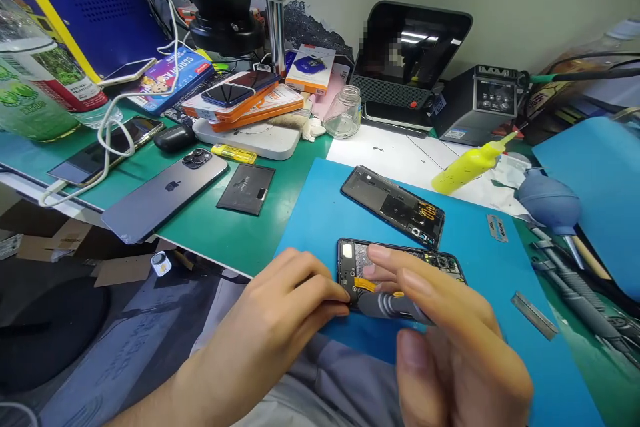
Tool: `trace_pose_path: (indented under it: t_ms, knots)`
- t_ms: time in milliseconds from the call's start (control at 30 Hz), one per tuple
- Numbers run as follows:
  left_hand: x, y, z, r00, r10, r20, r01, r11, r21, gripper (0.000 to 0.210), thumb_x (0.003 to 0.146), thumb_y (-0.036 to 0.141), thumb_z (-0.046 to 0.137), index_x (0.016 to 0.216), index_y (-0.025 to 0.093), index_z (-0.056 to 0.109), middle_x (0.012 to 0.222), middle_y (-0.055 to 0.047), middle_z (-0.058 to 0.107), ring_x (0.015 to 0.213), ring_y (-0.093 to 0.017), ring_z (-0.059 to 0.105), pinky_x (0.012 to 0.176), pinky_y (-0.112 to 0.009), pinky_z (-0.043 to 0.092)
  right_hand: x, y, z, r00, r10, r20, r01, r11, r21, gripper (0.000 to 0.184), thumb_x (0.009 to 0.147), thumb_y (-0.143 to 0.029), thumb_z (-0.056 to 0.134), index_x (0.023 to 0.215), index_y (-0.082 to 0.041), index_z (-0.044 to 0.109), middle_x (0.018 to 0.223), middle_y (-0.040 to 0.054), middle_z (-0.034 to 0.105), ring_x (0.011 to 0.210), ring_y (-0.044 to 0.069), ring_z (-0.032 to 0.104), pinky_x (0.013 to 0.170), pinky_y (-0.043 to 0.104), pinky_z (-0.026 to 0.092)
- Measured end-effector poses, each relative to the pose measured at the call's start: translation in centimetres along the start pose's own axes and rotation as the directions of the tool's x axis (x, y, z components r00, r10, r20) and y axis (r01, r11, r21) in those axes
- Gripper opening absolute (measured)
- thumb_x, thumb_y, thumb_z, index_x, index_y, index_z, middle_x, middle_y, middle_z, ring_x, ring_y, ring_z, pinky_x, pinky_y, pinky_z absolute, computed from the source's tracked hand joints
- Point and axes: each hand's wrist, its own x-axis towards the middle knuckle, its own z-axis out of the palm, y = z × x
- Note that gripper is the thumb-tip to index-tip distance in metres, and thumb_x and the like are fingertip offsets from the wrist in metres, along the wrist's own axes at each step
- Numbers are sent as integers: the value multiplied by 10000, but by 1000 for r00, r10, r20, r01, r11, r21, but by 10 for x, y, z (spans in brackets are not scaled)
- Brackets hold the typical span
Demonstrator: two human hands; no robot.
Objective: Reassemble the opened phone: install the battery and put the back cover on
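Green bench (200,227), blue mat (310,220) — phone back cover (393,205) atop.

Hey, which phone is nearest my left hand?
The opened phone with exposed circuitry, on the blue mat: your left hand is at its near left corner, while the others lie farther off.

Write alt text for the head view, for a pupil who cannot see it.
The left hand is at the near left corner of an opened phone on a blue mat; the right hand is above, beside a grey tool. Beyond lies a dark back cover, with a microscope farther back on the green bench.
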Motion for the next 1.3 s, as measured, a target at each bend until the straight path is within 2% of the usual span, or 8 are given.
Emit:
trace_pose_path:
  t_ms: [133, 333, 433, 600, 700, 900, 1100, 1300]
  knots:
    - [-1, -1, -2, 1000, -7, -8, 8, 998, 70, 153, 1144, 205, 640, 1268, 229, 727, 1204, -45, 714, 1095, -153, 694, 971, -277, 588, 8, 1, 1, 998, -44, -53, 43, 999, -13, 767, 910, -56, 834, 1609, -275, 608, 1427, 10, 766, 1225, 159, 768, 1013, 281, 676]
    - [-5, -5, -5, 999, 22, 32, -26, 990, 138, 284, 1133, 208, 656, 1413, 252, 680, 1428, -86, 714, 1275, -204, 688, 1094, -349, 611, 17, -3, 4, 975, 126, -184, -111, 990, 92, 653, 914, 6, 748, 1505, -267, 697, 1027, 6, 834, 855, 170, 814, 758, 292, 720]
    - [-5, -6, -5, 999, 54, 3, -54, 990, 133, 245, 1127, 215, 670, 1370, 229, 699, 1418, -85, 735, 1251, -193, 692, 1092, -331, 607, 14, -6, 7, 953, 182, -243, -154, 979, 132, 632, 920, -5, 754, 1490, -277, 713, 1008, 9, 814, 845, 184, 804, 726, 321, 727]
    - [-4, -7, -4, 997, 75, 9, -75, 991, 108, 265, 1137, 219, 659, 1398, 215, 702, 1431, -68, 762, 1238, -182, 678, 1088, -316, 590, 7, -6, 7, 958, 238, -158, -219, 967, 130, 640, 936, -3, 759, 1493, -315, 719, 1092, 26, 829, 944, 195, 831, 793, 306, 734]
    - [-3, -7, -4, 997, 80, -1, -79, 992, 99, 249, 1132, 225, 671, 1378, 211, 710, 1434, -50, 767, 1217, -166, 673, 1088, -296, 572, 9, -4, 6, 972, 214, -97, -201, 971, 131, 678, 929, 30, 741, 1520, -299, 697, 1128, 44, 834, 996, 213, 841, 789, 309, 740]
    - [-3, -7, -4, 996, 88, -22, -85, 993, 87, 174, 1108, 187, 703, 1279, 198, 732, 1387, -46, 791, 1228, -166, 677, 1079, -284, 573, 19, -4, 3, 980, 140, -141, -125, 986, 113, 650, 882, 38, 742, 1455, -269, 727, 1019, -15, 830, 869, 131, 814, 852, 224, 713]
    - [-3, -7, -4, 997, 77, -15, -75, 994, 80, 174, 1114, 184, 696, 1282, 202, 737, 1406, -38, 778, 1258, -159, 655, 1102, -265, 547, 21, -4, -1, 996, 83, -43, -79, 994, 75, 663, 905, 49, 713, 1497, -249, 690, 1068, 10, 829, 883, 140, 816, 794, 216, 708]
    - [-3, -10, -2, 995, 98, -1, -98, 992, 74, 194, 1144, 204, 657, 1333, 195, 698, 1428, -27, 758, 1290, -122, 604, 1149, -216, 461, 25, -6, -1, 995, 78, -60, -78, 997, 0, 497, 919, -28, 748, 1370, -238, 730, 975, -14, 840, 774, 125, 799, 793, 215, 697]
